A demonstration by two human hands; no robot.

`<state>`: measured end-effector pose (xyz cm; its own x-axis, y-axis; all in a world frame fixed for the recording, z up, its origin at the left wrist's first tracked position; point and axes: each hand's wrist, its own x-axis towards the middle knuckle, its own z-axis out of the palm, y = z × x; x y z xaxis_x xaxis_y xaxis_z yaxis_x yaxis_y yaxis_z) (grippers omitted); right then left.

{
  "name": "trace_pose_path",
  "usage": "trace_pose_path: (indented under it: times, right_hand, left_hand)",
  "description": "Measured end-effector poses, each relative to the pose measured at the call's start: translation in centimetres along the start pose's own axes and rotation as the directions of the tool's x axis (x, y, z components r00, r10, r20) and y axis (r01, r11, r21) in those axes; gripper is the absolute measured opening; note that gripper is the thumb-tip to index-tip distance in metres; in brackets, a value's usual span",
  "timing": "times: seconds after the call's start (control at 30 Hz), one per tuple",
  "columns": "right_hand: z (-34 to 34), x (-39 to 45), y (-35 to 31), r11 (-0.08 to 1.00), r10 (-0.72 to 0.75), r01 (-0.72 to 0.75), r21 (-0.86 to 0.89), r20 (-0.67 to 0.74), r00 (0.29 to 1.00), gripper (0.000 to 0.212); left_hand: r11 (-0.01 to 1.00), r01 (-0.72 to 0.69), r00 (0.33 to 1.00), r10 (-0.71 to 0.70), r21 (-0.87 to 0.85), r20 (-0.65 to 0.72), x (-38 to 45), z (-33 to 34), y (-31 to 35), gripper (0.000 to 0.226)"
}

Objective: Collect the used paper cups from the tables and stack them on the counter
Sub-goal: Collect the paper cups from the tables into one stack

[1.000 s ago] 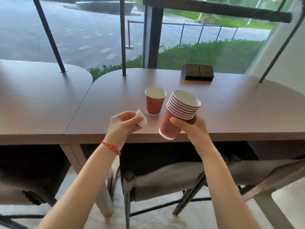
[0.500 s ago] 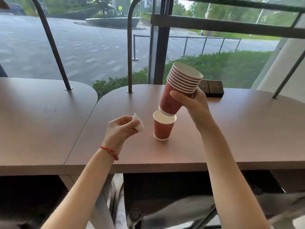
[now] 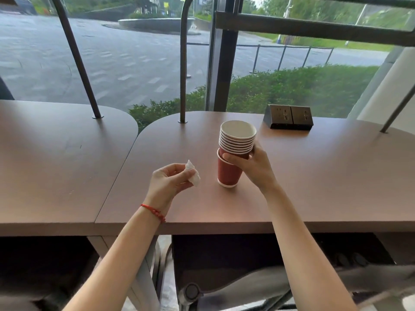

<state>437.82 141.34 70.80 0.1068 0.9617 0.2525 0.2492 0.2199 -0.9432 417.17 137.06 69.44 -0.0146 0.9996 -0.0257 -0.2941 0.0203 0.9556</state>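
A stack of several red paper cups (image 3: 237,140) with white rims sits pushed down into a single red cup (image 3: 228,175) that stands on the brown table (image 3: 314,176). My right hand (image 3: 251,164) is wrapped around the stack where it meets the lower cup. To the left of the cups, my left hand (image 3: 168,182) hovers above the table and pinches a crumpled white tissue (image 3: 193,175). A red string bracelet circles my left wrist.
A black socket box (image 3: 288,117) sits at the table's far edge. A second brown table (image 3: 56,158) adjoins on the left. Metal rods (image 3: 183,70) rise from both tabletops before the window. A chair back (image 3: 235,286) stands below the near edge.
My right hand lowered the stack from above the single cup down into it. My left hand stayed beside it with the tissue. The view shifted closer to the table.
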Motion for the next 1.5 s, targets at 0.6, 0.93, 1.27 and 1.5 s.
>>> trace_pose_path:
  times: [0.6, 0.93, 1.27, 1.5]
  right_hand:
    - [1.8, -2.6, 1.5, 0.977, 0.006, -0.039, 0.211, 0.157, 0.988, 0.054]
    - [10.2, -5.7, -2.3, 0.947, -0.093, -0.059, 0.315, 0.447, 0.890, 0.040]
    - [25.2, -15.1, -7.6, 0.920, -0.201, -0.130, 0.370, 0.729, 0.654, 0.062]
    - [36.8, -24.2, -11.6, 0.918, -0.221, -0.195, 0.345, 0.855, 0.470, 0.045]
  left_hand:
    - [0.998, -0.055, 0.982, 0.048, -0.032, -0.185, -3.4, -1.7, -0.5, 0.005]
    - [0.989, -0.147, 0.882, 0.129, -0.003, -0.454, -9.9, -8.6, 1.7, 0.010]
    - [0.970, -0.239, 0.661, 0.202, 0.052, -0.723, -21.1, -21.3, 4.6, 0.003]
    - [0.964, -0.250, 0.450, 0.195, 0.087, -0.872, -31.3, -31.9, 6.2, 0.004]
